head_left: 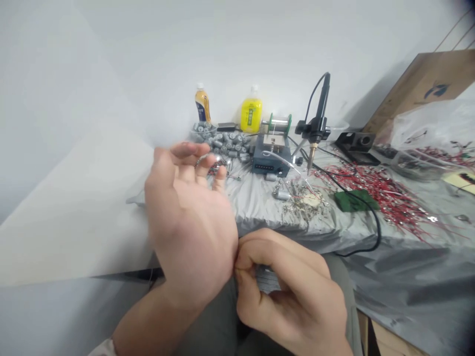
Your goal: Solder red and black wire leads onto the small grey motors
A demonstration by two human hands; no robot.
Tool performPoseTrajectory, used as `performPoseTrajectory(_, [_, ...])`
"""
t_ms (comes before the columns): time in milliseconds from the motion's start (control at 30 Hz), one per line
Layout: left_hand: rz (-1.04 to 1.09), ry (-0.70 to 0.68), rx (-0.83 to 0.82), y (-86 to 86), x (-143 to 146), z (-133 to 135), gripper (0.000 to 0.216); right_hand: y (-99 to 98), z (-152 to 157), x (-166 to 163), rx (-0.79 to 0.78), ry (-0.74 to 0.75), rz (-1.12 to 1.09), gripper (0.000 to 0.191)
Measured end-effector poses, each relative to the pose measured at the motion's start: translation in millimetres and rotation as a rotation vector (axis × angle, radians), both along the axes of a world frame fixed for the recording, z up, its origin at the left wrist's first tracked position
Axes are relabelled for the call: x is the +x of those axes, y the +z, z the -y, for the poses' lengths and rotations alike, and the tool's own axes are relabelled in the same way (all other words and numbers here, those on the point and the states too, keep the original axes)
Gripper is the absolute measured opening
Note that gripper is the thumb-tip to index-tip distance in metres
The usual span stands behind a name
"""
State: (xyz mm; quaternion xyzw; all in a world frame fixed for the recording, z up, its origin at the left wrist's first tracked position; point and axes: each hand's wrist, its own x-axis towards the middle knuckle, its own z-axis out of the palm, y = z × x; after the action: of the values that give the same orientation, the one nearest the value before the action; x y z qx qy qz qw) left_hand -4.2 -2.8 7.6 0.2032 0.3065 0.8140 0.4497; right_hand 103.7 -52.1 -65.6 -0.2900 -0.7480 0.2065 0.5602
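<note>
My left hand (pixel 193 227) is raised, palm up and turned toward me, its fingers spread and slightly bent, with nothing on the palm. At the outer edge of that palm, my right hand (pixel 293 287) has thumb and forefinger pinched together against the skin. Whatever may be between those fingertips is hidden. Behind the left fingers lie many small grey motors (pixel 232 143), heaped on the covered table. One motor (pixel 282 195) lies apart near the table's front, beside a scatter of small metal pieces (pixel 302 205).
A soldering iron (pixel 315 128) stands in a holder beside a blue solder feeder (pixel 270 158) with a solder spool (pixel 281 123). Red wires (pixel 386 193) spread around a green sponge (pixel 352 200). A black cable (pixel 376 237) hangs over the edge. Two bottles, yellow (pixel 251 112) and amber (pixel 202 105), stand behind.
</note>
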Motion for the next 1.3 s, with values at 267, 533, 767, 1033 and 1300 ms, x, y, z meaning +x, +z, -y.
performPoseTrajectory(267, [-0.025, -0.006, 0.001, -1.9, 2.1, 2.9, 0.023, 2.5, 3.3, -0.4, 0.054, -0.044, 0.059, 0.025])
performPoseTrajectory(533, [0.018, -0.049, 0.016, -5.5, -0.9, 2.3, 0.025, 1.1, 3.3, -2.7, 0.048, -0.044, 0.032, 0.025])
performPoseTrajectory(767, [0.077, -0.127, 0.017, -9.2, -6.9, 0.9, 0.026, 2.8, 2.7, -2.8, -0.011, 0.011, -0.037, 0.024])
performPoseTrajectory(1033, [0.003, -0.043, 0.011, -5.1, -4.7, 0.8, 0.024, 5.6, 2.8, 0.0, 0.015, 0.025, -0.005, 0.025])
performPoseTrajectory(1300, [-0.017, -0.014, 0.018, -4.5, -1.6, 0.9, 0.02, 4.2, 4.6, -4.7, 0.062, -0.066, 0.088, 0.025])
